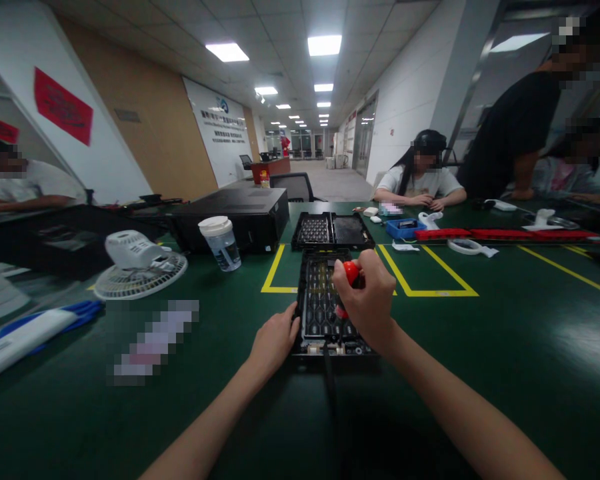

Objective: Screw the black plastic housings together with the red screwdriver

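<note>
In front of me on the green table lies an open black plastic case (pixel 325 327), with rows of dark cells inside and small pale parts along its near end. My left hand (pixel 276 337) holds the case's left edge, fingers closed against its side. Over the right half of the case, my right hand (pixel 367 300) is wrapped round a red-handled screwdriver (pixel 351 272). Its rounded red end shows above the fist, while its tip is hidden by the hand and the case. A dark strap (pixel 330 380) runs from the near end toward me.
A similar open black case (pixel 333 230) lies just beyond. To the left are a lidded cup (pixel 223 243), a white fan (pixel 140 263) and a big black box (pixel 230 213). At right stand a blue tray (pixel 405 228) and a tape roll (pixel 465 247). Other people sit and stand around.
</note>
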The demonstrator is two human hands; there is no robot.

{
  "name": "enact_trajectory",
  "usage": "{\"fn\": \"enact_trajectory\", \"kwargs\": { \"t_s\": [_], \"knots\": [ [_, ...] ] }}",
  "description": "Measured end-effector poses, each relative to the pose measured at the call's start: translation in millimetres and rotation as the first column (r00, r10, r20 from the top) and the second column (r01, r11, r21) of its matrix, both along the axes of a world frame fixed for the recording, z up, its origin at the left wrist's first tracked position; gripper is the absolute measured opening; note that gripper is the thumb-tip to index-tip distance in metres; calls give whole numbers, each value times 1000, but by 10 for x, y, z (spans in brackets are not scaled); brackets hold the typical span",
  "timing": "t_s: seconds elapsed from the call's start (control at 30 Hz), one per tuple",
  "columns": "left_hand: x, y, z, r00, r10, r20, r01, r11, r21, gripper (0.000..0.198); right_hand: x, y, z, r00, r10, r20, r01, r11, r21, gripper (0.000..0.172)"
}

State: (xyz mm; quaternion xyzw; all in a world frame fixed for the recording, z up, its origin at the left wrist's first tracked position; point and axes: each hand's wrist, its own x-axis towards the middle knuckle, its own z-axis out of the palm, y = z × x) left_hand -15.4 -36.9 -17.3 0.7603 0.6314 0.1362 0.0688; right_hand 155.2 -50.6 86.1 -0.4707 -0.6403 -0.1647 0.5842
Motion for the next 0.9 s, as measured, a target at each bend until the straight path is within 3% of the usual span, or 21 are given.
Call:
{"fn": "enact_trajectory", "kwargs": {
  "t_s": [0.3, 0.4, 0.47, 0.57, 0.67, 0.8, 0.83, 0.9],
  "knots": [
    [-19, 13, -24, 1000, -11, -2, 11, 1000, 11, 43, 49, 53, -13, 987, 73, -145, -96, 983, -158, 19],
    [-24, 21, -47, 1000, -12, -5, 12, 1000, 17, 44, 74, 56, 31, 964, 225, -143, -251, 947, -202, 7],
    [-24, 24, -54, 1000, -13, -10, 14, 1000, 23, 43, 84, 63, 55, 917, 367, -155, -395, 889, -230, 9],
    [-22, 25, -52, 1000, -12, -16, 12, 1000, 22, 42, 90, 93, 67, 787, 565, -248, -616, 744, -259, 14],
    [-19, 21, -41, 1000, -17, -20, 18, 1000, 20, 42, 93, 138, 46, 554, 698, -454, -831, 499, -245, 13],
    [-14, 15, -21, 1000, -8, -28, 9, 1000, 24, 42, 111, 176, 13, 180, 692, -699, -984, 119, -135, 11],
    [-12, 14, -16, 1000, -4, -28, 4, 1000, 20, 42, 120, 180, 8, 127, 674, -728, -991, 55, -121, 10],
    [-10, 11, -9, 1000, -1, -29, 1, 1000, 12, 42, 137, 187, -2, 69, 654, -754, -994, -19, -107, 8]
  ]
}}
